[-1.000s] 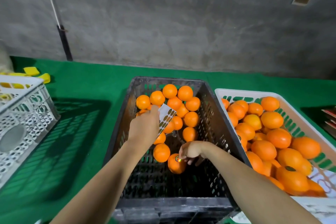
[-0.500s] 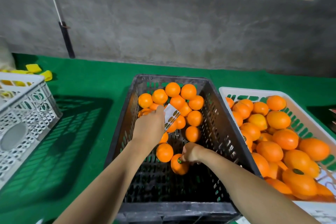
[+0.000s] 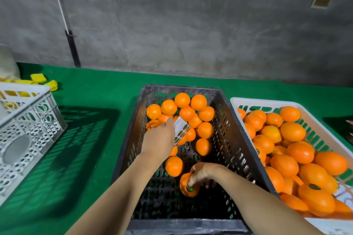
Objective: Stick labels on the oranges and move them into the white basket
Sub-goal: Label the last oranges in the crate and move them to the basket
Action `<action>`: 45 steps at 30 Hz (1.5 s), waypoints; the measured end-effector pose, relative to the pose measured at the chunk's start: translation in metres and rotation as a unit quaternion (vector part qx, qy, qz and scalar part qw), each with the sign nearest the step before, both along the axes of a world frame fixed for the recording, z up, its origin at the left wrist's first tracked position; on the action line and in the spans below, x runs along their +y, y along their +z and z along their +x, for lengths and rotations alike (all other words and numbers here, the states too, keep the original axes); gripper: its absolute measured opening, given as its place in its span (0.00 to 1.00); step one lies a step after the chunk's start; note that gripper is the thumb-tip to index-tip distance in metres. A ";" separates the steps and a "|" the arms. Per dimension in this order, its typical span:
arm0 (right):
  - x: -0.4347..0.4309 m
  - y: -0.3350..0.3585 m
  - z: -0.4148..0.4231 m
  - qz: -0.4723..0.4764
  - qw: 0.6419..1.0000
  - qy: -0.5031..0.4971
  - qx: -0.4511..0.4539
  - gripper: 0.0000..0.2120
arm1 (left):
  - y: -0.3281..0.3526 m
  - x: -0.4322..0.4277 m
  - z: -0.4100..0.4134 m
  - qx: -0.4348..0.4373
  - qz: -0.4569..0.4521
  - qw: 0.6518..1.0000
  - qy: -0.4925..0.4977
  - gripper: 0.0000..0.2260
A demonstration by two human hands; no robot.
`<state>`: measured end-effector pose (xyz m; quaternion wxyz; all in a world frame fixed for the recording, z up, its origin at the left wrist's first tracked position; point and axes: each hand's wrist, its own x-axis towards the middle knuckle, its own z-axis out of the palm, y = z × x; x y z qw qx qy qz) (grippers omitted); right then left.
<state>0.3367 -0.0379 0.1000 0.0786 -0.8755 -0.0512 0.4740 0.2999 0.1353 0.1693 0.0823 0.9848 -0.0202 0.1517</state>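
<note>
A black crate (image 3: 227,139) in the middle holds several loose oranges (image 3: 198,102) at its far end. My left hand (image 3: 159,141) is inside it and holds a white sheet of labels (image 3: 181,130) above those oranges. My right hand (image 3: 200,174) grips one orange (image 3: 186,187) near the crate's front; a small green label shows on that orange. To the right stands the white basket (image 3: 324,146), heaped with several oranges, one with a dark label on top.
A white perforated crate (image 3: 24,133) sits at the left on the green mat (image 3: 86,139). Yellow pieces (image 3: 44,81) lie behind it. A grey concrete wall runs along the back, with a black-handled stick leaning on it.
My right hand has closed tighter round the labelled orange near the crate's front. My left hand still holds the label sheet over the pile. The view has tilted slightly.
</note>
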 end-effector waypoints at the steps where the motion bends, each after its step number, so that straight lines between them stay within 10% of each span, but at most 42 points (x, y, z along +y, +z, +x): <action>1: 0.000 -0.001 0.000 -0.008 1.000 0.009 -0.019 0.35 | 0.000 0.000 0.000 0.001 0.000 1.000 0.000 0.11; 19: -0.003 -0.008 -0.002 -0.067 0.992 0.083 -0.068 0.36 | -0.001 0.000 -0.003 0.002 0.013 1.000 0.009 0.13; 32: -0.009 0.025 0.004 0.084 0.978 -0.185 -0.052 0.24 | 0.000 0.002 -0.002 0.019 0.028 0.998 0.056 0.07; 37: -0.005 0.069 0.027 0.455 0.730 -0.499 -0.106 0.22 | 0.001 0.004 0.000 0.008 0.025 0.996 0.088 0.08; 45: -0.050 0.109 0.027 0.764 0.273 -0.581 -0.061 0.32 | 0.001 0.000 -0.002 -0.020 -0.060 0.996 0.065 0.07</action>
